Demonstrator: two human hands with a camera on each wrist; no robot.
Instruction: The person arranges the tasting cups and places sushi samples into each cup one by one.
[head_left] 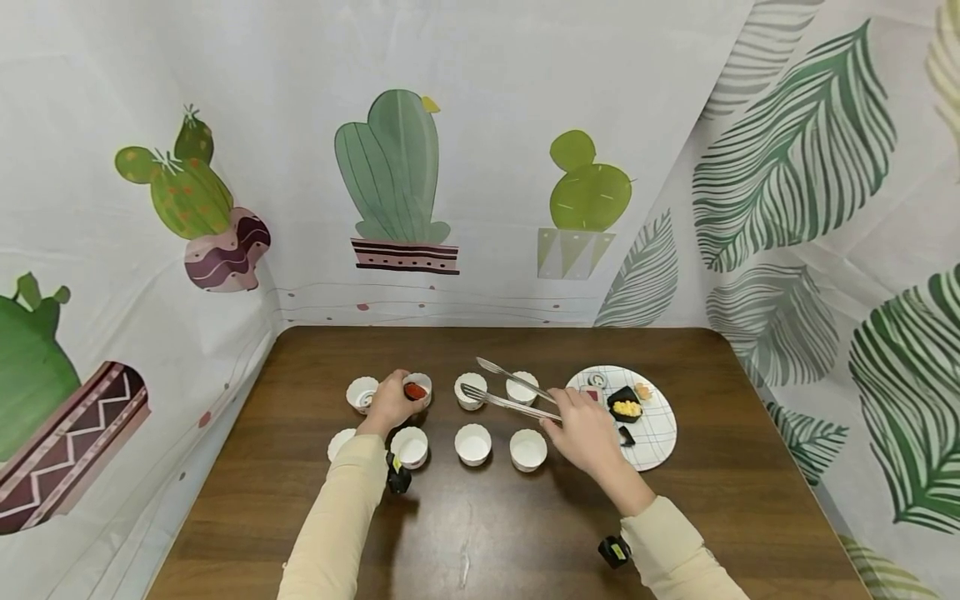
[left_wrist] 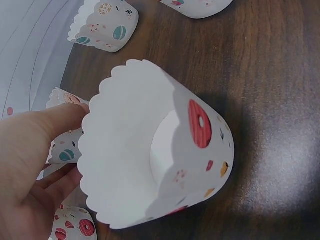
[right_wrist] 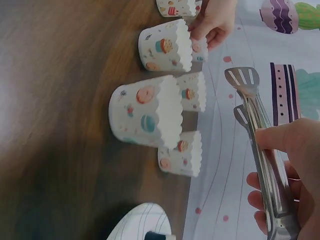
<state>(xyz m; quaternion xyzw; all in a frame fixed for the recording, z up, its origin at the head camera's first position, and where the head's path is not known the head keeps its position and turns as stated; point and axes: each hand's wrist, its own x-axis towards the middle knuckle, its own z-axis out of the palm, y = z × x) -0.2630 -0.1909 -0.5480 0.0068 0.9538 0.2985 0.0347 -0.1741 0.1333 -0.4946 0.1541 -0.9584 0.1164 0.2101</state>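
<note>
My left hand (head_left: pixel 392 406) grips the side of a white paper baking cup (head_left: pixel 426 385) in the back row; a red-topped, dark-sided piece of sushi (head_left: pixel 415 391) sits inside. In the left wrist view, the thumb is at that cup's scalloped rim, and a nearer baking cup (left_wrist: pixel 125 150) covers part of the view. Metal tongs (right_wrist: pixel 267 165) lie in my right hand (head_left: pixel 588 433), thumb on one side and fingers curled round the other. Their arms are spread apart, with the tips above the back-row cups, and nothing is between them.
Several more paper cups stand in two rows, among them a front cup (head_left: pixel 472 446); the back-left cup (head_left: pixel 362 383) holds a small roll. On the right, a white plate (head_left: pixel 663 442) bears yellow-topped sushi (head_left: pixel 627 409) and other pieces. A patterned cloth (head_left: pixel 495 167) hangs behind the table (head_left: pixel 525 533).
</note>
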